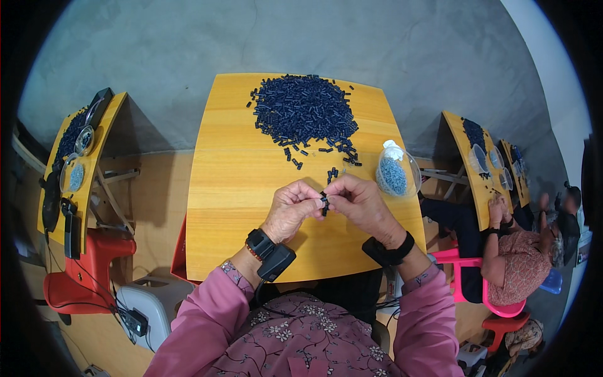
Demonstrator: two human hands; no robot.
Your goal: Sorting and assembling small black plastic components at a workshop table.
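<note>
Above the near half of the yellow table, my left hand (287,213) and my right hand (363,206) meet fingertip to fingertip. Both are closed in a pinch on a small dark blue cylindrical piece (324,200), partly covered by the fingers. Its finer details are too small to make out. A few similar loose pieces (331,174) lie just beyond my fingertips. Farther off, a large pile of dark blue cylindrical pieces (304,110) spreads over the table. To the right of my right hand stands a clear round tub (415,180) holding small light blue pieces (392,177) and something white and crumpled (392,149).
My yellow table (232,188) ends in front of my body. At left, another table (94,163) carries dark pieces and tubs beside a red chair (94,270). To the right, a person (518,267) on a pink chair (461,276) works at another table. A grey wall (301,38) rises behind.
</note>
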